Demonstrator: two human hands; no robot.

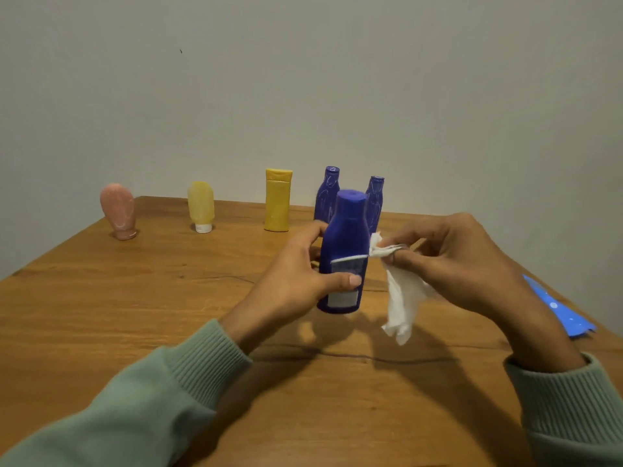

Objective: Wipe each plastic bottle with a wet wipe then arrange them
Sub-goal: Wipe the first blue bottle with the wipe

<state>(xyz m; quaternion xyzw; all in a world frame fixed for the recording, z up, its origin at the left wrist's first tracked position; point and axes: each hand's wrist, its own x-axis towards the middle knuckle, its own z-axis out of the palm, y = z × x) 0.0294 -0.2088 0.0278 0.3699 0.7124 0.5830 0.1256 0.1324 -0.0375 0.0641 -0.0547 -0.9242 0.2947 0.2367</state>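
My left hand [296, 274] grips a dark blue plastic bottle [345, 237] upright, held just above the wooden table [135, 315]. My right hand [458, 261] pinches a crumpled white wet wipe [401, 298] right beside the bottle's right shoulder; the wipe hangs down below my fingers. Along the back of the table stand a pink bottle [118, 210], a pale yellow bottle [201, 206] on its white cap, a yellow bottle [277, 200] and two more blue bottles [326, 193] [376, 200], partly hidden behind the held one.
A blue wet wipe packet [559, 308] lies flat near the table's right edge. A plain wall rises just behind the table's far edge. Green sleeves cover both my forearms.
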